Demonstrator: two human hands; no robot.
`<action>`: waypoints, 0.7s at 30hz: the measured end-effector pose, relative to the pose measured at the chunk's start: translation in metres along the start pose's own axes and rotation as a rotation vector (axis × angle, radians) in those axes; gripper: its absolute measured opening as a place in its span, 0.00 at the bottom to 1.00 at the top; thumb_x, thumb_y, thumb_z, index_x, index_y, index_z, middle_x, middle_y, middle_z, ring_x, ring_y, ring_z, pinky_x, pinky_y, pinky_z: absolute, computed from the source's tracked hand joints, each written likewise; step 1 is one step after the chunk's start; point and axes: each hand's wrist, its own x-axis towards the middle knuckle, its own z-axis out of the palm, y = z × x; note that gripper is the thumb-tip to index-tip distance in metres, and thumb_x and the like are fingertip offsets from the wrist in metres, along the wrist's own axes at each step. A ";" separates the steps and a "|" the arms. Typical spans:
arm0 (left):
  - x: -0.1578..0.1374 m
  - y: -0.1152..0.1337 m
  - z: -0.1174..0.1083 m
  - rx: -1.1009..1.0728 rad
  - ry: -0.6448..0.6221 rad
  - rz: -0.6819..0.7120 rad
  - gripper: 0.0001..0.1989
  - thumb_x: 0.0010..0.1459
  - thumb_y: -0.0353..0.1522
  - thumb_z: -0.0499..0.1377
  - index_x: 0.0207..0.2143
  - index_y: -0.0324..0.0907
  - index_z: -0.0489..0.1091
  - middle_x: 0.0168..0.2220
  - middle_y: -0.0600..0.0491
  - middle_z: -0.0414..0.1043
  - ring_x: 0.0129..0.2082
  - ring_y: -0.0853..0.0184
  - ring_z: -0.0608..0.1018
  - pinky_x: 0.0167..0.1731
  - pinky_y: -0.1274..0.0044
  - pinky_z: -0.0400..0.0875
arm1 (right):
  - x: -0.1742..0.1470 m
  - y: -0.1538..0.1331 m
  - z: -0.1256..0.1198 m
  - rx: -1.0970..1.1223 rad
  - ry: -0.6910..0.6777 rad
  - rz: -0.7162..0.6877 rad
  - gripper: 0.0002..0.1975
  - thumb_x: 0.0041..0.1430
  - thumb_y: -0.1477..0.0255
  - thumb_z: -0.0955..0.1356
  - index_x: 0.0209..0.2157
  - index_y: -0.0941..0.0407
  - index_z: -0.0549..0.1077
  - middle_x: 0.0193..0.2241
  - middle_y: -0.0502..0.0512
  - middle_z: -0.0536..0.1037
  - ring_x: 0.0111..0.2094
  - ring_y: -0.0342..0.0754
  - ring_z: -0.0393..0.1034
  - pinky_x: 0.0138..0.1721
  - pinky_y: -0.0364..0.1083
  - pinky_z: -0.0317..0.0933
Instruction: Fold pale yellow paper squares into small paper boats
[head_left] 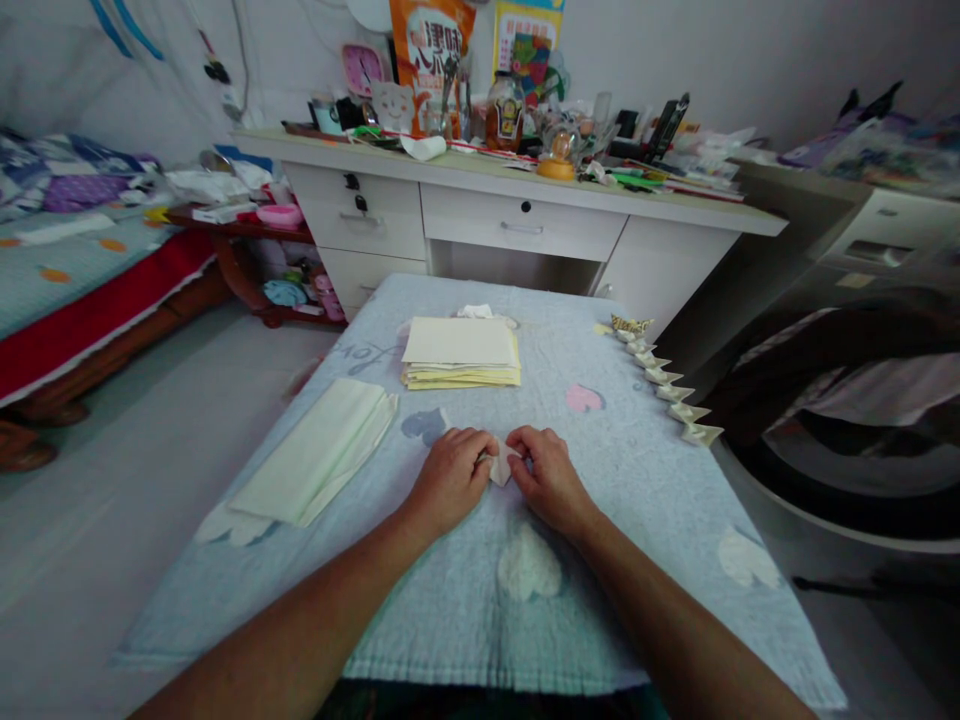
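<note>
A small folded piece of paper (502, 466) sits between my two hands over the middle of the cloth-covered table. My left hand (456, 472) pinches its left side, fingers curled. On the other side, my right hand (549, 474) grips the paper's right edge between thumb and fingers. Parts of the paper are hidden behind the fingertips. Beyond the hands lies a stack of cream and yellow paper sheets (460, 343). Pale green folded sheets (319, 450) rest to the left. Along the right edge runs a row of several small folded paper pieces (670, 378), the farthest one patterned.
A blue cloth with heart prints (622, 560) covers the table. Behind it stands a white desk (517, 215) crowded with a jar (505, 112), a pink clock (362, 68) and other items. A washing machine (885, 250) is close on the right, a bed (82, 260) at left.
</note>
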 end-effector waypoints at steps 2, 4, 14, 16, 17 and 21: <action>0.000 -0.001 -0.001 0.044 0.021 0.008 0.06 0.55 0.25 0.55 0.35 0.42 0.69 0.37 0.52 0.69 0.41 0.62 0.70 0.43 0.71 0.63 | 0.000 0.001 0.001 -0.042 -0.001 0.017 0.07 0.56 0.77 0.65 0.38 0.55 0.70 0.32 0.52 0.73 0.37 0.50 0.62 0.42 0.48 0.51; 0.000 -0.003 -0.001 0.072 0.024 0.017 0.06 0.55 0.26 0.56 0.35 0.42 0.70 0.38 0.51 0.68 0.42 0.62 0.69 0.44 0.70 0.63 | 0.001 0.002 0.002 -0.088 0.001 0.035 0.06 0.56 0.76 0.66 0.37 0.56 0.71 0.33 0.53 0.72 0.38 0.50 0.61 0.42 0.48 0.50; -0.001 -0.005 -0.006 0.122 -0.101 0.107 0.09 0.54 0.25 0.57 0.37 0.42 0.73 0.37 0.52 0.70 0.41 0.63 0.71 0.44 0.71 0.64 | -0.001 0.002 -0.007 -0.088 -0.124 -0.122 0.12 0.50 0.80 0.67 0.37 0.54 0.73 0.38 0.54 0.70 0.42 0.51 0.59 0.44 0.48 0.50; -0.002 -0.005 -0.008 0.122 -0.120 0.111 0.12 0.50 0.25 0.59 0.39 0.42 0.73 0.39 0.51 0.70 0.42 0.62 0.70 0.45 0.70 0.64 | -0.002 0.003 -0.010 -0.068 -0.158 -0.154 0.16 0.47 0.79 0.69 0.40 0.54 0.73 0.40 0.54 0.70 0.43 0.51 0.59 0.45 0.49 0.50; -0.002 -0.006 -0.009 0.118 -0.128 0.113 0.14 0.49 0.25 0.60 0.40 0.42 0.72 0.40 0.51 0.70 0.43 0.62 0.70 0.46 0.70 0.64 | -0.003 0.004 -0.011 -0.063 -0.168 -0.163 0.17 0.46 0.79 0.69 0.41 0.54 0.72 0.40 0.54 0.70 0.43 0.52 0.59 0.45 0.50 0.50; -0.003 -0.009 -0.010 0.091 -0.138 0.120 0.13 0.50 0.25 0.60 0.40 0.44 0.72 0.40 0.52 0.70 0.43 0.62 0.70 0.46 0.70 0.64 | -0.003 0.006 -0.014 -0.048 -0.190 -0.170 0.16 0.48 0.78 0.70 0.41 0.54 0.71 0.40 0.53 0.70 0.43 0.51 0.60 0.46 0.50 0.51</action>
